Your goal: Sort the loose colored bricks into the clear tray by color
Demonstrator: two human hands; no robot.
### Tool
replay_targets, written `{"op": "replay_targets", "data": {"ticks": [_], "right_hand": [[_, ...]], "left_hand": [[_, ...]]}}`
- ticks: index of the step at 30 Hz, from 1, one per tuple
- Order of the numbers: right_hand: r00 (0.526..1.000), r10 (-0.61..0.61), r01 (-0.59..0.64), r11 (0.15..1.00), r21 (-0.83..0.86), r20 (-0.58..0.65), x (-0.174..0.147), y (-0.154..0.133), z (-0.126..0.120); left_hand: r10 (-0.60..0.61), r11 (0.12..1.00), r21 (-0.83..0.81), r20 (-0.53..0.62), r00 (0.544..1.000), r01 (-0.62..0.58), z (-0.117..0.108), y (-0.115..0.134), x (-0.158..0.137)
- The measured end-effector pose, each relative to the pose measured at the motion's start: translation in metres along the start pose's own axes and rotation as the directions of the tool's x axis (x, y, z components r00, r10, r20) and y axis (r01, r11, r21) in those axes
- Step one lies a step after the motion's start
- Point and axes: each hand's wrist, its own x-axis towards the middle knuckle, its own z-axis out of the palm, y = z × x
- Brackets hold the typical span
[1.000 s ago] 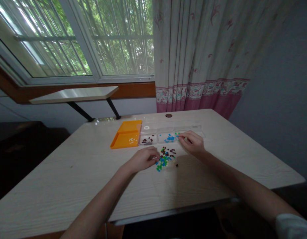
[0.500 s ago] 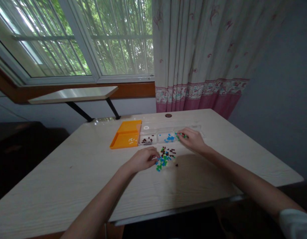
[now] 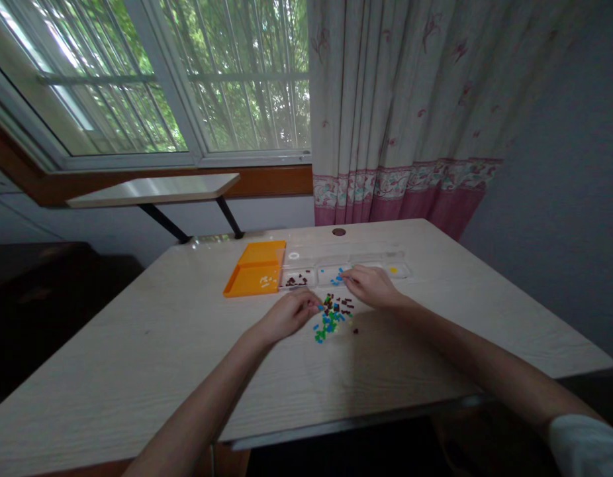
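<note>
Small blue, green, brown and a few pale blocks lie in a loose pile on the table. My left hand is at the pile's left edge, its thumb and forefinger pinched on a small blue block. Over the clear plastic tray reaches my right hand, fingers closed at the compartment of blue blocks. Whether anything is between those fingertips cannot be made out. The hand hides much of the compartment to the right of the blue one.
Left of the tray lies an open orange case with white pieces in it. Brown blocks fill the adjoining tray compartment; a yellow piece sits in the right one. A raised shelf stands at the back left.
My right hand has moved left, from the green blocks' compartment to the blue one. My left hand has shifted slightly up at the pile, and a blue block now shows in its fingertips.
</note>
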Motion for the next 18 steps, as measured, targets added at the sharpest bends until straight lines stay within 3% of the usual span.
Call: {"op": "replay_targets", "data": {"ticks": [8,18], "right_hand": [[0.989,-0.146,0.150,0.974,0.171,-0.034,-0.018,-0.037,0.009],[0.983,-0.147,0.170,0.954,0.247,-0.108,-0.019,-0.042,0.007]], "left_hand": [[-0.041,0.978,-0.207,-0.052,0.998,0.029,0.008,0.001,0.002],[-0.155,0.886,-0.443,-0.011,0.988,0.134,0.016,-0.005,0.002]]}}
